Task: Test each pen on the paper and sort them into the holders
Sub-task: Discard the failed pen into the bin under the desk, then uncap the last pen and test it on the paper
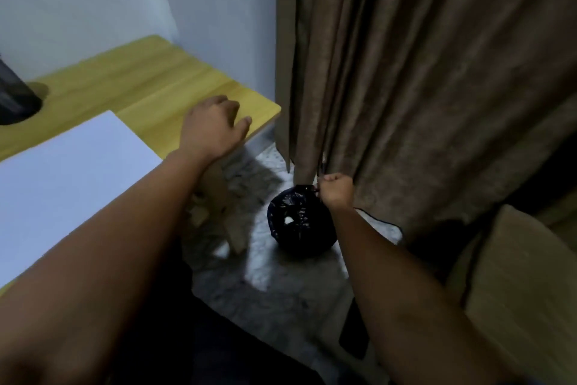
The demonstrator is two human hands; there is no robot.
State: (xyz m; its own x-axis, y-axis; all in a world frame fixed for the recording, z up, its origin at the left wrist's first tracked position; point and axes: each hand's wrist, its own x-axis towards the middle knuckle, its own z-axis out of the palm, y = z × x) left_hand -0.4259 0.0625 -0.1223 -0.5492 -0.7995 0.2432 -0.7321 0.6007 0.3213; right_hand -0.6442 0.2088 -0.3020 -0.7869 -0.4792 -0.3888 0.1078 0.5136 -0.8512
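White paper [71, 172] lies on the yellow wooden table [156, 78]. At the left edge a dark holder [12, 97] stands on the table, cut off by the frame. My left hand [212, 128] rests on the table's right corner with loosely bent fingers and holds nothing. My right hand [335, 191] is down beside the table, curled into a fist at the rim of a black-bagged bin [299, 222]. A small thin thing pokes out of the fist, and I cannot tell what it is. No pens are plainly visible.
A brown curtain [406, 72] hangs right behind the bin and my right hand. The table's wooden leg [224, 206] stands left of the bin on a grey speckled floor. A beige cushioned seat [515, 275] fills the right side.
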